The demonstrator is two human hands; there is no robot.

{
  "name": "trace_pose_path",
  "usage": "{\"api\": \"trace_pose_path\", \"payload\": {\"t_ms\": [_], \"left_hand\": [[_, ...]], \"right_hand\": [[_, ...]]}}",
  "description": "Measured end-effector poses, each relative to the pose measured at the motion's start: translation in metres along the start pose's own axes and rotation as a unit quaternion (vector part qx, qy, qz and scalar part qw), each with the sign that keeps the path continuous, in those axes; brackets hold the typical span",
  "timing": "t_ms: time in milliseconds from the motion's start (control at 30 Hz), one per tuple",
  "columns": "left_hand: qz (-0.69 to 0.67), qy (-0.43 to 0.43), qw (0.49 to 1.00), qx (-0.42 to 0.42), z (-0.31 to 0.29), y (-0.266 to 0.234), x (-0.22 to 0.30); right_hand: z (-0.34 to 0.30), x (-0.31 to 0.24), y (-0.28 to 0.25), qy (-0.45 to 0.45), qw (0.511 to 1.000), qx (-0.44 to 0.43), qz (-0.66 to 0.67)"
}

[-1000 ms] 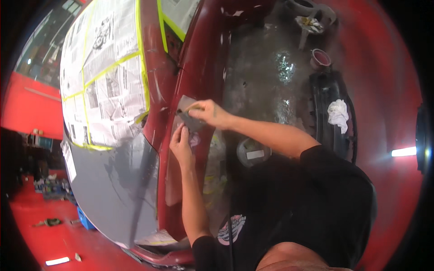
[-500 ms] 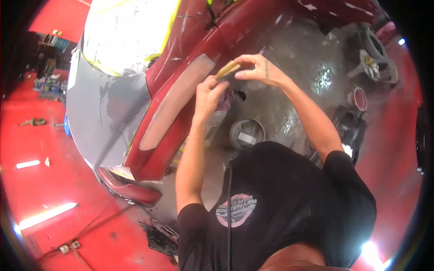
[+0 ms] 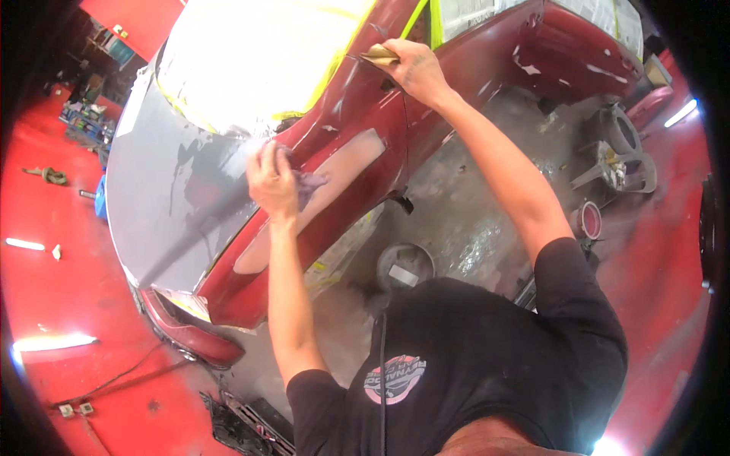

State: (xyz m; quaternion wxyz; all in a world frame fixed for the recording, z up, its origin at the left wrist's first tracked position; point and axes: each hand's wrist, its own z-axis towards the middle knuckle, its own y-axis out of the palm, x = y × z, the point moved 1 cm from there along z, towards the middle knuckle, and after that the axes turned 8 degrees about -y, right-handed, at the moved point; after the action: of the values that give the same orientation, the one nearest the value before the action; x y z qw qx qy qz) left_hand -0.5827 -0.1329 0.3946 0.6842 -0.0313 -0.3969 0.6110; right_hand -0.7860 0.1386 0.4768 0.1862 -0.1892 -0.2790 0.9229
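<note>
My right hand (image 3: pixel 417 70) is closed on a folded piece of tan sandpaper (image 3: pixel 379 55), up at the red car body by the windshield's corner. A crumpled purple cloth (image 3: pixel 309 187) hangs from my left hand (image 3: pixel 272 184), whose fingers are bent round it over the edge between grey hood and red fender. Below that hand, a long pale sanded patch (image 3: pixel 342 176) runs along the red fender (image 3: pixel 228 277). The grey hood (image 3: pixel 163 197) lies to the left, with darker blotches on it.
Bright covering with yellow tape (image 3: pixel 251 61) masks the windshield. A round bucket (image 3: pixel 407 266) stands on the wet-looking floor, below the fender. At the right are a plastic chair (image 3: pixel 635 171) and a red-rimmed bucket (image 3: pixel 589 220). Black parts (image 3: pixel 247 425) lie near the front bumper.
My hands have moved apart from holding the sandpaper together. The right went up along the car with it; the left went left over the fender with the cloth. My view has shifted.
</note>
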Motion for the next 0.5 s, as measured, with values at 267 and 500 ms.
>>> {"api": "trace_pose_path", "payload": {"t_ms": [267,500], "left_hand": [[0.076,0.062,0.993,0.062,0.002,0.006,-0.048],[0.061,0.063,0.994,0.061,0.003,0.009,-0.047]], "right_hand": [[0.031,0.002,0.017,0.033,0.993,-0.111,0.034],[0.037,-0.002,0.031,-0.066,0.991,-0.057,-0.097]]}}
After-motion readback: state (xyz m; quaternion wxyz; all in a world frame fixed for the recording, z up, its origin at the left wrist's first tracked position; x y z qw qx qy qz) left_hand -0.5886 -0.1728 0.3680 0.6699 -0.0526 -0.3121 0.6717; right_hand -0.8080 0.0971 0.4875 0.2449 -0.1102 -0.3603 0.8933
